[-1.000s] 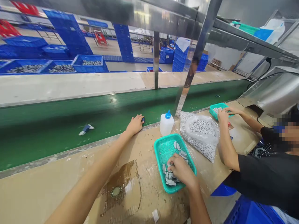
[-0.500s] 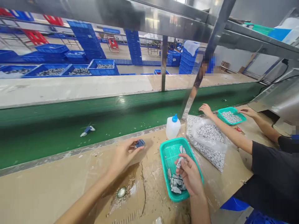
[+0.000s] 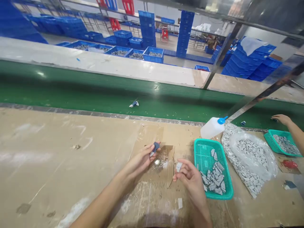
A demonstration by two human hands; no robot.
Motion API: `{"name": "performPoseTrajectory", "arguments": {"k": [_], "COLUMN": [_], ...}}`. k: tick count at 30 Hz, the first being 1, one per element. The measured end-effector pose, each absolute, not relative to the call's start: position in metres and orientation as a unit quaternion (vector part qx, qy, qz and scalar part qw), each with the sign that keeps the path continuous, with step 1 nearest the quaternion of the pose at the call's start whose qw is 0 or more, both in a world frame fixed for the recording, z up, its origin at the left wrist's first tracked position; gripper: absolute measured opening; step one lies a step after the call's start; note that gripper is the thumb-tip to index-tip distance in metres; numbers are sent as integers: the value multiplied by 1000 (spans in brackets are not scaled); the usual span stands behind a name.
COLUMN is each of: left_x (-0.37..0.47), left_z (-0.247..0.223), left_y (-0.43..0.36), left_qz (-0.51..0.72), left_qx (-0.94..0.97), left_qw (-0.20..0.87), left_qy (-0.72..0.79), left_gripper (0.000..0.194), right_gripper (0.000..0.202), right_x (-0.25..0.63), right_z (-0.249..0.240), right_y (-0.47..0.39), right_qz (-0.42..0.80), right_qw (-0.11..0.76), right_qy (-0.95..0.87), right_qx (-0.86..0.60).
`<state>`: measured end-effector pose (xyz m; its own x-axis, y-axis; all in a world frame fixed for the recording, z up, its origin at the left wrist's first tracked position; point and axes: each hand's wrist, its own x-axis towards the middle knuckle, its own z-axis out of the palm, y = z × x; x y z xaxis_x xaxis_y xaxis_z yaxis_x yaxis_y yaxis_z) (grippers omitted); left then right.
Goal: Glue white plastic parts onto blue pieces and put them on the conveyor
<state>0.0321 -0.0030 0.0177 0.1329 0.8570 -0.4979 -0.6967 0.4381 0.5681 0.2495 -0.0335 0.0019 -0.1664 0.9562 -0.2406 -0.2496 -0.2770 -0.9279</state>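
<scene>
A small dark blue part with a pale end is pinched in my left hand, over a wet, shiny patch of cardboard. Between the fingertips of my right hand is a small light grey piece. That hand is just left of a teal basket, where several similar grey pieces lie mostly at the near end. One loose pale piece rests on the cardboard below my right hand. The two held parts are apart from each other.
Behind the basket stands a white bottle with a blue cap. To its right lies a clear bag of grey pieces. A co-worker's hand reaches over another teal basket. A green belt carries a blue-and-white part.
My right hand has come out from over the basket with a grey piece. My left hand has turned the blue part, now nearer the wet patch. The view has swung left.
</scene>
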Motion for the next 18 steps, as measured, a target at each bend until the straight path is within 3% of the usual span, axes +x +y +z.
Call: {"name": "performPoseTrajectory", "arguments": {"k": [5,8,12,18], "left_x": [14,6,2,3], "left_z": [12,1,-18,-22], "left_y": [-16,-18,-17,-23], "left_qz": [571,627,673,680], "left_qx": [98,108,128,155], "left_qw": [708,654,596,579], "left_qy": [403,408,419,422], "left_gripper": [37,42,48,48], "right_gripper": [16,20,30,21], "right_x": [217,206,200,199], "right_z": [-11,-20,-31,-39], "right_y": [-30,-27,-28,-33], "right_qz": [555,432,385,265], "right_qw": [390,372,339,371], "right_qy": [-543,-638,-675,-726], "right_qx": [-495,-518,-530,-515]}}
